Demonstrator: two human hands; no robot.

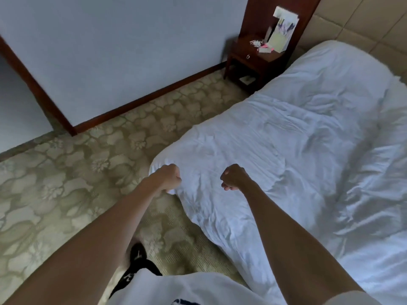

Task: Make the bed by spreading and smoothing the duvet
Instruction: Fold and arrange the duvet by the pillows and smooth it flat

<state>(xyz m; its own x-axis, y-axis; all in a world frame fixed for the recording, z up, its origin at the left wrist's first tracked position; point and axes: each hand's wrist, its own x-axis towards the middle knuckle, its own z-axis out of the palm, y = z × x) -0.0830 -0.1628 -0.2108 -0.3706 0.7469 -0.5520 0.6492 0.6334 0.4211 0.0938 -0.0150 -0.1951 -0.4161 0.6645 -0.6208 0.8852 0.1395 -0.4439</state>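
Note:
A white, wrinkled duvet (297, 133) covers the bed, reaching from the lower right up toward the headboard. My left hand (166, 178) grips the duvet's near left corner, with white fabric bunched under its curled fingers. My right hand (233, 177) is a fist a little to the right, over the duvet near its foot edge; its fingers are curled, and whether fabric is pinched inside them is unclear. Both arms stretch forward from the bottom of the view.
A dark wooden nightstand (253, 56) with cards and small items stands beside the bed's head against the wall. Patterned carpet (77, 172) fills the left side. A padded headboard (352, 20) is at the top right. My foot in a dark shoe (137, 256) stands near the bed's corner.

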